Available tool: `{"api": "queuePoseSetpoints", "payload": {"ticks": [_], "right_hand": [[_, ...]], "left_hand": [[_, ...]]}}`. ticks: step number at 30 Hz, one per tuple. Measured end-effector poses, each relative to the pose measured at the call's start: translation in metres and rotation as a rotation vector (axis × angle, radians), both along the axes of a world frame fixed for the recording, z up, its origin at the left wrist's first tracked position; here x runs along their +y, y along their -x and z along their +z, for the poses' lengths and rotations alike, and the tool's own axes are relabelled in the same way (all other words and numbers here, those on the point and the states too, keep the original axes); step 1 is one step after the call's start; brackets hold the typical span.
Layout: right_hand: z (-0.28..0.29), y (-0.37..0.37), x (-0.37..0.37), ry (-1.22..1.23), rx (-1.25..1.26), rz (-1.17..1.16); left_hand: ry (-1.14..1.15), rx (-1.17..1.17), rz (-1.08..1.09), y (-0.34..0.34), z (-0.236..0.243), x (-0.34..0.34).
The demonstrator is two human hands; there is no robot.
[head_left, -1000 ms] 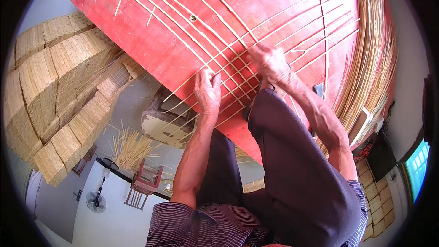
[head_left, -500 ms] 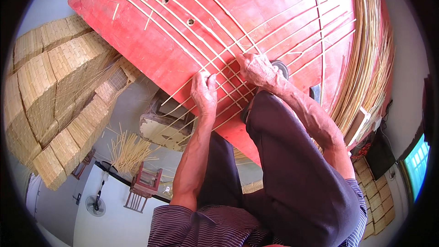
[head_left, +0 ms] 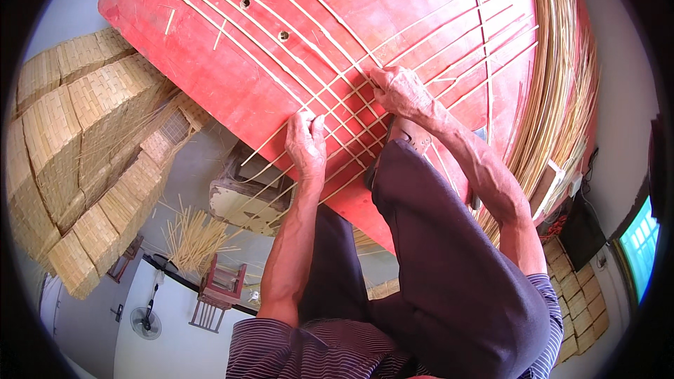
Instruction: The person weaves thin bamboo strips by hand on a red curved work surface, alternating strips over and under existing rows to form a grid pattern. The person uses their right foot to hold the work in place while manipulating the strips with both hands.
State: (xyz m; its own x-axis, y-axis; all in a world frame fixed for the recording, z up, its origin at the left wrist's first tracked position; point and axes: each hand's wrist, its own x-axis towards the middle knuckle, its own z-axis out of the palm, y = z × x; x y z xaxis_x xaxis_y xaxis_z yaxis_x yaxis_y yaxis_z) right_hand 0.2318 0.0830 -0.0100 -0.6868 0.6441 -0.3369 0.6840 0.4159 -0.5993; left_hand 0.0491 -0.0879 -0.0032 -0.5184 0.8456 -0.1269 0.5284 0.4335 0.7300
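Observation:
Thin pale strips, bamboo or cane by their look, cross in an open lattice (head_left: 349,114) on a large red board (head_left: 203,56). At the lattice's left corner, my left hand (head_left: 306,144) has its fingers curled and thumb pressed in on a strip. My right hand (head_left: 405,92) is closed at the upper right side of the weave, where several strips cross; its fingertips hide what they grip exactly. Long strip ends run up and left across the board, others to the right. My foot (head_left: 411,133) rests on the board just below my right wrist.
A thick bundle of long strips (head_left: 554,84) lies along the board's right side. Stacked woven baskets (head_left: 98,126) stand at the left. Below the board are a worn stool (head_left: 249,200), a heap of short strips (head_left: 193,238), a small red chair (head_left: 223,284) and a fan (head_left: 146,323).
My foot has drawn back toward me, from beyond my right wrist to below it. My right hand has shifted slightly up along the lattice. The left hand stays at its corner.

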Motion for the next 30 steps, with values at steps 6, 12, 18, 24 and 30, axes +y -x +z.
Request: {"api": "queuePoseSetpoints", "payload": {"ticks": [6, 12, 18, 24, 30], "right_hand": [[-0.006, -0.004, 0.005, 0.032, 0.004, 0.024], [0.020, 0.005, -0.001, 0.007, 0.033, 0.059], [0.025, 0.027, -0.031, 0.043, 0.035, 0.122], [0.001, 0.044, -0.052, 0.039, 0.080, 0.037], [-0.003, 0.042, -0.051, -0.029, 0.079, 0.043]], "left_hand": [[-0.019, -0.015, -0.012, 0.000, 0.002, 0.002], [-0.040, 0.010, 0.000, 0.005, -0.004, -0.003], [0.046, -0.054, 0.010, 0.002, 0.001, 0.002], [-0.021, 0.006, 0.026, 0.002, -0.007, -0.002], [-0.045, 0.003, 0.035, 0.002, -0.007, -0.002]]}}
